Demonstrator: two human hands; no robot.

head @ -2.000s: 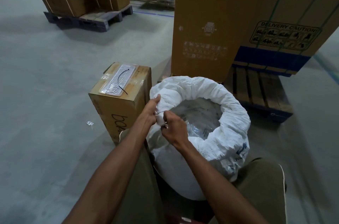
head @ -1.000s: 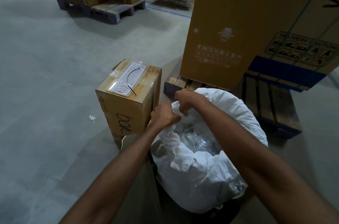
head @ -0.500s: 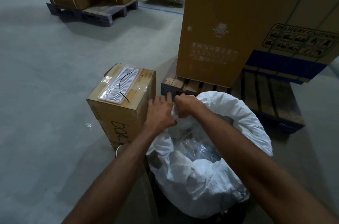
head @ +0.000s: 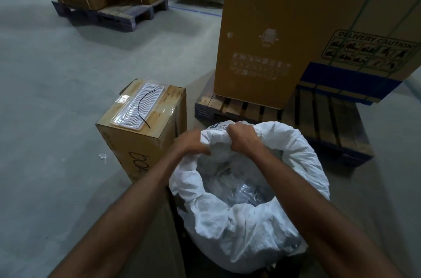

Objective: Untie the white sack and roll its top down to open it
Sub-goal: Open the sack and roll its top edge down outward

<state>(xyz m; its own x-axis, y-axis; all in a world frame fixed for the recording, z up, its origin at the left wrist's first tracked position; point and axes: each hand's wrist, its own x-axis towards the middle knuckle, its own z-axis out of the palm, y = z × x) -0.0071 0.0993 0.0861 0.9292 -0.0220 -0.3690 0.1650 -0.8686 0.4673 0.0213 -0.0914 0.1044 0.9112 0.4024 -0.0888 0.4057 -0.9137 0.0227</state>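
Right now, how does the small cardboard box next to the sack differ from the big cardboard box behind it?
The small cardboard box stands directly on the floor; the big cardboard box sits on a wooden pallet. The small cardboard box carries a white ribbed tray on top, while the big cardboard box runs out of frame. The big cardboard box has green straps and a delivery caution label; the small cardboard box shows handwriting. Both are brown cardboard.

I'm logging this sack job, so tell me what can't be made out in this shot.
Head view only:
- Left hand: motion-blurred, so its grip on the white sack is unclear.
- Sack contents: crinkled clear plastic, dim; items unidentifiable.
- Sack's base: hidden by its own bulge and the person's legs.
- Small box: side lettering cut off by the left forearm.
- Large carton: top beyond frame edge.
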